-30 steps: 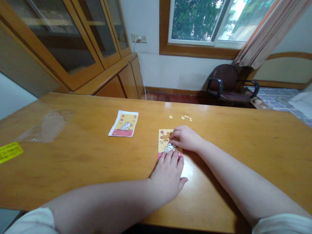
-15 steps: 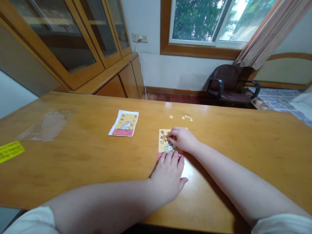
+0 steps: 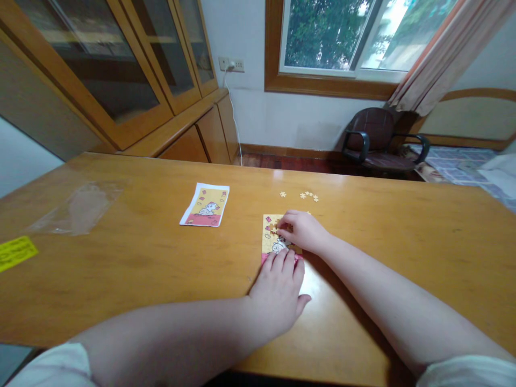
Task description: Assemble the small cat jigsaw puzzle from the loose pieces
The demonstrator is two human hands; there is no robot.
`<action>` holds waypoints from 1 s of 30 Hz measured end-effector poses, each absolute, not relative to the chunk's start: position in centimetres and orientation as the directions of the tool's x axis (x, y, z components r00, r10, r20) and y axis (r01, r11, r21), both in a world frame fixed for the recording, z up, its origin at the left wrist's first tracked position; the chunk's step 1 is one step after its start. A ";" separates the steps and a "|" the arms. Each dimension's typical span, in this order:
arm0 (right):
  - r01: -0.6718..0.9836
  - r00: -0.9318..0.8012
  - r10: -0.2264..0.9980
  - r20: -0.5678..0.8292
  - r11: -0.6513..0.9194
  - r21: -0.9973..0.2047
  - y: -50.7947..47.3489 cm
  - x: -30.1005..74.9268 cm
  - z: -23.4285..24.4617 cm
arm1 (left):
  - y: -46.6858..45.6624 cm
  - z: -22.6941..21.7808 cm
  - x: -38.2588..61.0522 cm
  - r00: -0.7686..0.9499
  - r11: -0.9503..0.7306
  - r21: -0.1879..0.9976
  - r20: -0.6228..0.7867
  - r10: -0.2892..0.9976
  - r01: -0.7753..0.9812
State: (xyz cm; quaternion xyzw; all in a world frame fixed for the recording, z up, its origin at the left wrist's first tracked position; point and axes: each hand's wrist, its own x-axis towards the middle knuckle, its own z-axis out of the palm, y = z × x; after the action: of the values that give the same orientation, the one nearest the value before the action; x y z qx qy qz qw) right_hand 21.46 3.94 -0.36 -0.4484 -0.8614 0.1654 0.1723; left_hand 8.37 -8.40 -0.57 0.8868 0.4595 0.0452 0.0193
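You're pressing the puzzle [image 3: 271, 232] down w/ your left hand [image 3: 278, 293], fingers flat & together on its pink near end. Your right hand [image 3: 303, 231] is resting on the top part, fingertips bunched; can't tell if they're holding a piece. Looks mostly done: gaps up top, a few loose pieces [image 3: 308, 195] by the table's [image 3: 403, 242] far edge. Puzzle's lying mid-table, long side running near edge to far edge, picture top pointing far.

Plastic sleeve [image 3: 78, 207]: clear, lying flat, far left of table [image 3: 403, 236].
Yellow slip [image 3: 16, 252]: at left table edge.
Cabinet [image 3: 121, 70]: wooden, glass doors.
Armchair [image 3: 377, 142]: dark, below window [image 3: 342, 35].
Curtain [image 3: 435, 59]: pink, drawn right.
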 end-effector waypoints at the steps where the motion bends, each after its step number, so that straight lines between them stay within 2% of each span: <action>1: 0.719 -0.532 0.832 0.157 0.541 -0.435 4.0 21.4 -0.4 | -8.4 -0.6 8.4 0.573 -0.576 0.075 0.060 0.818 0.814; 9: 0.759 -0.467 0.865 0.186 0.499 -0.418 3.9 20.7 -0.9 | -8.4 -0.5 8.5 0.568 -0.571 0.082 0.059 0.821 0.817; 22: 0.752 -0.468 0.855 0.222 0.518 -0.408 3.9 20.7 -1.0 | -8.4 -0.6 8.4 0.575 -0.578 0.091 0.056 0.816 0.811; 25: 0.734 -0.498 0.833 0.242 0.553 -0.394 3.8 20.9 -0.9 | -8.4 -0.6 8.4 0.576 -0.579 0.085 0.059 0.815 0.811; 30: 0.685 -0.613 0.751 0.246 0.660 -0.307 3.7 21.3 -0.9 | -8.4 -0.7 8.4 0.572 -0.575 0.079 0.066 0.818 0.814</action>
State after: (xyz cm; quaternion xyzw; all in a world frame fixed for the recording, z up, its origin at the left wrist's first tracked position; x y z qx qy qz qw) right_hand 21.28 3.68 -0.92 -0.4018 -0.8935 0.0913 0.1786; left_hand 8.42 -8.40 -0.68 0.8863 0.4603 0.0477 0.0198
